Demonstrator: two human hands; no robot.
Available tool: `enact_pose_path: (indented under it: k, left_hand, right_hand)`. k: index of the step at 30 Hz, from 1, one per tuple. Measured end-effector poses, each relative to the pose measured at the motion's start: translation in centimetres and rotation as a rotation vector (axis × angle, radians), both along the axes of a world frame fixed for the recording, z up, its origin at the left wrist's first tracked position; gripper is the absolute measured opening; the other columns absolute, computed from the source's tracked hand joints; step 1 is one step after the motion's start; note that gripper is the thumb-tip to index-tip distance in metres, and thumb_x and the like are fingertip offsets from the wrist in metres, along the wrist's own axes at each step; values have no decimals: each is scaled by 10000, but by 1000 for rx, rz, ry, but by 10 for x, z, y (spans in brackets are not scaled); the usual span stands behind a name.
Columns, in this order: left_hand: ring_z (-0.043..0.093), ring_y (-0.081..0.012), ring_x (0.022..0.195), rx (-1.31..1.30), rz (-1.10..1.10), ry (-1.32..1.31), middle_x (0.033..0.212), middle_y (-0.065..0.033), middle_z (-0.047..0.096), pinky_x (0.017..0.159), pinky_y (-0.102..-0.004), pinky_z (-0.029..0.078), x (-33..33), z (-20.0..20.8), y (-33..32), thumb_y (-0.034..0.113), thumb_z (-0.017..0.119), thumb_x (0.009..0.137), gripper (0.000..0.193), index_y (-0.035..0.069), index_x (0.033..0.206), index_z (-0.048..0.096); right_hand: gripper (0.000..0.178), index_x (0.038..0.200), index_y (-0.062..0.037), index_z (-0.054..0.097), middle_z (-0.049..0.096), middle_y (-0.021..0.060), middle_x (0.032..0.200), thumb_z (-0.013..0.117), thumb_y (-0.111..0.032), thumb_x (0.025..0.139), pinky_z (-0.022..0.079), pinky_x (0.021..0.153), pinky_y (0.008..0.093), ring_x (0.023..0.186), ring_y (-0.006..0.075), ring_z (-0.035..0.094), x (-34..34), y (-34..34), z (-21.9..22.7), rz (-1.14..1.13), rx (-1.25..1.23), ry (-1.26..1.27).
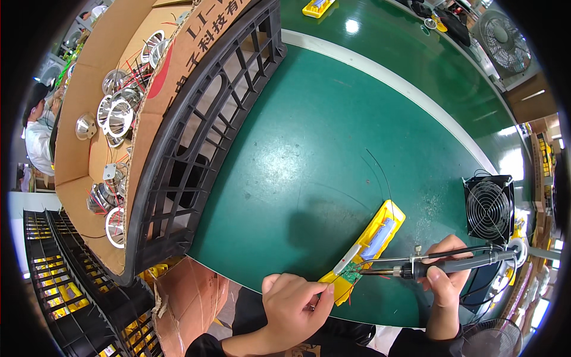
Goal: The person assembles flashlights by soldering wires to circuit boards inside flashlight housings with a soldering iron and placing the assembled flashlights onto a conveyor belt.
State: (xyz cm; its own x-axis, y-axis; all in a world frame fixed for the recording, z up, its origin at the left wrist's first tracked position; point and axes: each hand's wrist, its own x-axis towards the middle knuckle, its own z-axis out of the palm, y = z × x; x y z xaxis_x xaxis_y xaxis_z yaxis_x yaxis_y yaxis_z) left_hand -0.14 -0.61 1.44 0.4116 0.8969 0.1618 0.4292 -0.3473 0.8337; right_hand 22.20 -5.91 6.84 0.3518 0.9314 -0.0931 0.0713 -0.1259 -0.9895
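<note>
A long yellow plastic housing (397, 215) lies slantwise on the green work surface in front of me. Inside it are a blue cylindrical battery cell (377, 238) and a small green circuit board (350, 272). Thin wires run from the board, and a dark one curves up past the far end. My right hand (447, 271) grips a soldering iron (476, 260) with a feed tube along it; its tip reaches the board. At the housing's near end, my left hand (297, 306) is closed in a pinch. What its fingertips hold is too small to make out.
On the left, a cardboard box (74, 149) of shiny reflector cups (119, 118) stands beside a black plastic crate (178, 157). A small black fan (488, 208) is at the right. Another yellow housing (319, 7) lies beyond the pale strip (380, 70). A person (39, 131) is at far left.
</note>
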Motion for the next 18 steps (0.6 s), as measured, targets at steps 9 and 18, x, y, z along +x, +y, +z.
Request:
enact_pose_path:
  k: [9,18]
  left_hand:
    - [392,-132,452,23,3,-2,441,52,414,581,-277,276,-1,1,-1,39,649,642,119,110,618,556]
    - [565,-212,830,-168,-12,-152,928,-155,570,757,-306,443,-35,14,0,61,671,668,478,-46,1088,471]
  right_hand:
    - [327,766,21,449,496,88,549,656,-219,684,357,337,180,354,75,433,0,-21,14,-186,205,-1]
    - [366,750,15,438,472,72,526,676,-255,682,347,324,166,342,66,414,-1,-46,17,-292,302,-26]
